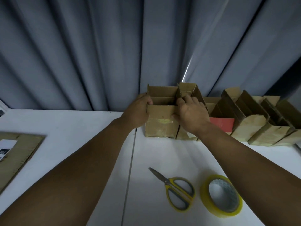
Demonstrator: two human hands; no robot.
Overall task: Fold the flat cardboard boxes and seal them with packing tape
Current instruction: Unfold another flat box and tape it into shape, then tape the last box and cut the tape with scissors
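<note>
An open-topped brown cardboard box stands at the far side of the white table, with shiny tape across its front face. My left hand grips its left wall, fingers curled over the top edge. My right hand holds its right side, thumb on the front face and fingers over the rim. A roll of yellowish packing tape lies near the front right, with yellow-handled scissors to its left.
A row of folded open boxes lines the back right, one with a red face. A flat cardboard sheet with a white label lies at the left. A grey curtain hangs behind the white table.
</note>
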